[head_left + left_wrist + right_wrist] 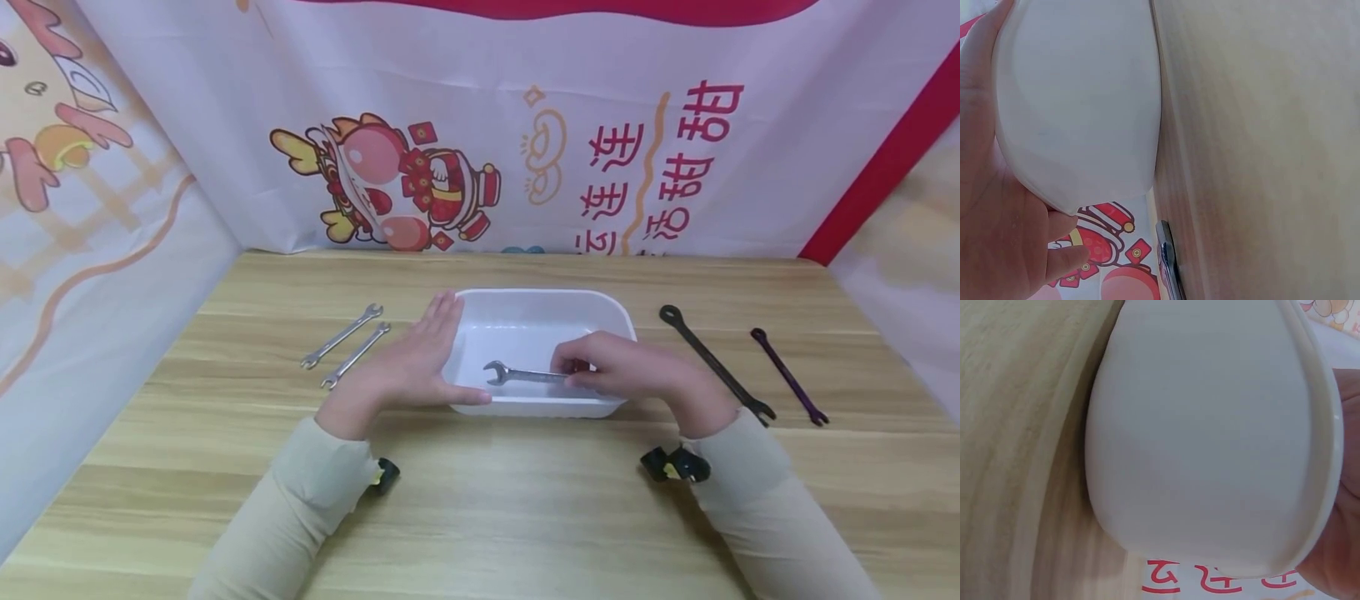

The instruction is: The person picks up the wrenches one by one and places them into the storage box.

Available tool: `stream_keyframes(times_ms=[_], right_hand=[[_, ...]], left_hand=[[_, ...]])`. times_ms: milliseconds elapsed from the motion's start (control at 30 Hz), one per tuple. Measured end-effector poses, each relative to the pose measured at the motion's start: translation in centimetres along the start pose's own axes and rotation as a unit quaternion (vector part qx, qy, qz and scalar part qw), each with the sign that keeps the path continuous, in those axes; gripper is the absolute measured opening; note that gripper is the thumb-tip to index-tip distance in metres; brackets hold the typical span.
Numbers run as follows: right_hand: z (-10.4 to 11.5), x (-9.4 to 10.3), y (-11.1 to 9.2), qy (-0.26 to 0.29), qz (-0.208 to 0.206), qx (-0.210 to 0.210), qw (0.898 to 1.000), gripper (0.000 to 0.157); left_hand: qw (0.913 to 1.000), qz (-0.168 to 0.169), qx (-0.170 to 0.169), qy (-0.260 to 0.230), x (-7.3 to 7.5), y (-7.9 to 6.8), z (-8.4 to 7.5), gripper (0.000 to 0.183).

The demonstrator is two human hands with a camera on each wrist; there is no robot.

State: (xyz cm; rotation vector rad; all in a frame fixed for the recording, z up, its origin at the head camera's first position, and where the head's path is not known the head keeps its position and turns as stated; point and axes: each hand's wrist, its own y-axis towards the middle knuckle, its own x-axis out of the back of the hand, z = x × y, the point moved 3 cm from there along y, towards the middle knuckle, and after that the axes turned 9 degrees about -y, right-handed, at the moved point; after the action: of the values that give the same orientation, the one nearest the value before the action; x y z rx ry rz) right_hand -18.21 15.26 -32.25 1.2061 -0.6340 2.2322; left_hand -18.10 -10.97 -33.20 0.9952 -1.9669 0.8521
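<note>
A white plastic basin [491, 337] stands on the table in the middle of the head view. My left hand [416, 362] rests against its left end, fingers straight along the rim and thumb over the front edge. My right hand [622, 367] reaches over the right side and pinches a silver wrench [528, 375] by one end. The wrench lies roughly level within the basin's outline, its open jaw pointing left; whether it touches the floor I cannot tell. Both wrist views show mostly the basin's outer wall [1079, 100], which hides the wrench there.
Left of the basin lie two silver wrenches, one farther back [341, 337] and one nearer [356, 357]. A large black wrench [712, 358] and a smaller purple wrench [787, 375] lie to its right. Printed cloth [540, 150] hangs behind the wooden table [510, 508].
</note>
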Motion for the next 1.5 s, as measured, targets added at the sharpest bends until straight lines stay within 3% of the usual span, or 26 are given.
stream_keyframes(times_ms=[533, 1167, 1500], right_hand=[[0.05, -0.51, 0.18, -0.008, 0.005, -0.002, 1.0, 0.009], [-0.11, -0.83, 0.29, -0.041, 0.019, -0.058, 0.997, 0.011], [-0.09, -0.94, 0.11, -0.029, 0.027, -0.081, 0.996, 0.013]], left_hand=[[1.0, -0.004, -0.006, 0.007, -0.1, 0.1, 0.12, 0.135], [1.0, -0.005, -0.004, 0.006, 0.08, 0.04, -0.07, 0.134], [0.9999, -0.006, -0.009, 0.009, -0.08, 0.16, 0.07, 0.134]])
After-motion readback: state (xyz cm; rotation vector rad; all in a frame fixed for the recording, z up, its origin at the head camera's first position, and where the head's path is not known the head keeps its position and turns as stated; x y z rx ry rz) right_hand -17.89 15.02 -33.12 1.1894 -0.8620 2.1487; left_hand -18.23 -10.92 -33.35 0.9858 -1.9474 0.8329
